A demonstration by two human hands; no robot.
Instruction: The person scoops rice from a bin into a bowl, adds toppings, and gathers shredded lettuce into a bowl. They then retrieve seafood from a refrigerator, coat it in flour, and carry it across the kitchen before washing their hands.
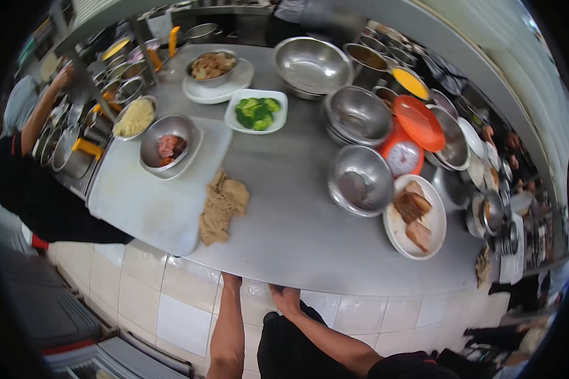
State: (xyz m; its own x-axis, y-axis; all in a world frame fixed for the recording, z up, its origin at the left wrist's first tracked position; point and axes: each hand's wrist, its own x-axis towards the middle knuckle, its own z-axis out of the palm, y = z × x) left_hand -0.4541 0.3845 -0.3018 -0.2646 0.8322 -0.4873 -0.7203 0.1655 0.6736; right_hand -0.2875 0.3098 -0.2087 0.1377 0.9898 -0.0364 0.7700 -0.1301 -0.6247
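Both of my arms reach forward to the front edge of a steel table (284,252). My left hand (231,278) is at that edge, its fingers hidden under the tabletop. Just to its right, my right hand (286,295) is at the same edge, its fingers mostly out of sight too. Nearest to my left hand on the table lies a crumpled tan cloth (223,205), beside a white cutting board (139,211). A steel bowl of raw meat (152,144) rests in a white dish on the board.
Broccoli sits in a white square dish (232,120). Stacked steel bowls (344,177), an orange scale (401,148) and a white oval plate of meat (423,251) stand right. Another person's arm (39,110) is at the left. Metal shelving (480,57) spans overhead.
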